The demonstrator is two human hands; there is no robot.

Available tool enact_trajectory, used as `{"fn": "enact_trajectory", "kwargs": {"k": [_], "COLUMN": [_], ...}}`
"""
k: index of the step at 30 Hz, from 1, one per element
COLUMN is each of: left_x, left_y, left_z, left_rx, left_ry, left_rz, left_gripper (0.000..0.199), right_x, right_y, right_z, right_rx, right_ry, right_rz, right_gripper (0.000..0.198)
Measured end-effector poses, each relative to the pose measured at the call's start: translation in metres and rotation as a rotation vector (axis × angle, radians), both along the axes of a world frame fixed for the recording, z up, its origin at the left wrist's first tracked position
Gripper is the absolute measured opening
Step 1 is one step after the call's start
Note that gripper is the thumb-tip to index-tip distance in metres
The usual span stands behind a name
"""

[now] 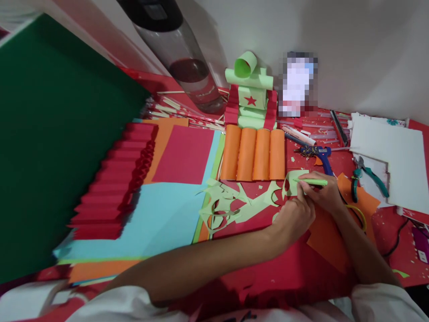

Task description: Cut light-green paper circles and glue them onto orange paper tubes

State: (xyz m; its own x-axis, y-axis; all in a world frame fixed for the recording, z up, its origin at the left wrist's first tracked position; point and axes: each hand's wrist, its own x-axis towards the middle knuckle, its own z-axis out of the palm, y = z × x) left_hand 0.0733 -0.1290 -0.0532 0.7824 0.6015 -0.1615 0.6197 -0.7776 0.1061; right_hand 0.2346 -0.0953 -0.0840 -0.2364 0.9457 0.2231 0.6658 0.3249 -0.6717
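Note:
A light green pen point(317, 182) lies across the fingers of my right hand point(323, 194), its tip over a cut piece of light green paper point(293, 190). My left hand point(296, 217) is closed with its fingertips at the lower edge of that paper, close against my right hand. The fingers seem to pinch the paper, though the contact is partly hidden. Light green paper offcuts point(246, 210) with round holes lie left of my hands. Just behind stand orange paper rolls point(246, 152) in a row, below a green and red paper model point(253, 105) bearing a red star.
Pleated red paper point(107, 188) rests on coloured sheets point(164, 214) at left, beside a large green board point(60, 134). A bottle point(191, 67) stands behind. At right are a blue glue gun point(323, 156), cutting pliers point(370, 176), a box cutter point(339, 129) and white board point(402, 156).

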Motion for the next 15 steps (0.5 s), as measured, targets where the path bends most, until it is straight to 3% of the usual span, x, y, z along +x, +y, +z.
{"fn": "enact_trajectory", "kwargs": {"k": [11,15], "left_x": [-0.0018,-0.0014], "left_y": [0.0006,0.0009], "left_z": [0.0031,0.0041], "left_rx": [0.008,0.014], "left_ry": [0.028,0.029], "left_rz": [-0.020,-0.011], "left_gripper": [0.031,0.031], "right_x": [0.0002,-0.0010], "right_y": [0.0001,0.0007], "right_z": [-0.0023,-0.0014], "right_rx": [0.035,0.077], "right_ry": [-0.022,-0.026], "right_rz": [0.004,-0.063], "right_gripper": [0.014,0.015]}}
